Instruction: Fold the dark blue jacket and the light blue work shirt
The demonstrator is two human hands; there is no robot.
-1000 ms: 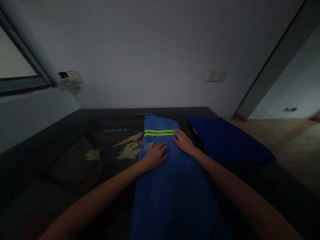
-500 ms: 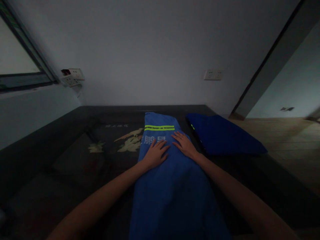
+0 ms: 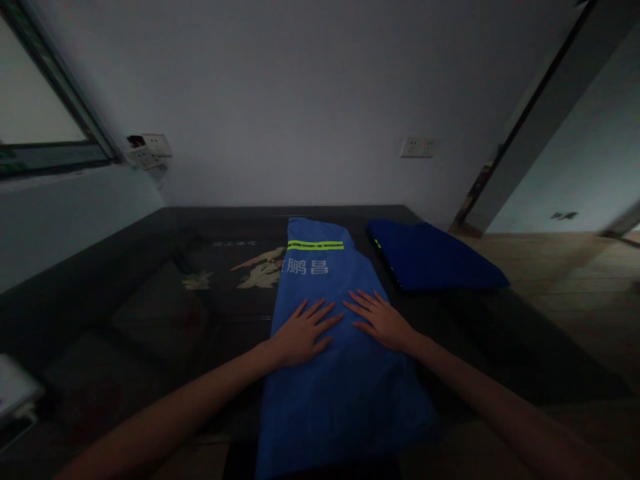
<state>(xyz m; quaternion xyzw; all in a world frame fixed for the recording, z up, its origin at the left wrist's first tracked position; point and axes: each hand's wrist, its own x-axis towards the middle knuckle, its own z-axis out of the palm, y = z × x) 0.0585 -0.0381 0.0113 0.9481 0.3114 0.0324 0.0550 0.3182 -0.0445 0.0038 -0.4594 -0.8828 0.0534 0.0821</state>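
Observation:
A long folded blue garment (image 3: 320, 387) lies on the dark table (image 3: 235, 223), running from near the wall down to the front edge. White lettering and a yellow-green reflective band cross its upper part. My left hand (image 3: 303, 332) lies flat on its left half, fingers spread and pointing up and right. On the other half rests my right hand (image 3: 383, 321), palm down, with fingers apart and pointing left. Neither hand grips the cloth. The two hands' fingertips are close together below the lettering, without touching.
A darker blue folded cloth (image 3: 435, 260) lies to the right on the table. Sockets (image 3: 418, 147) are on the wall behind, and others are near the window at left. A white object (image 3: 17, 393) shows at the lower left edge. Tiled floor (image 3: 560, 257) lies at the right.
Both hands have slid down the garment towards me, away from the lettering, which now shows more fully. The view has shifted slightly, and the white object has come into sight at lower left.

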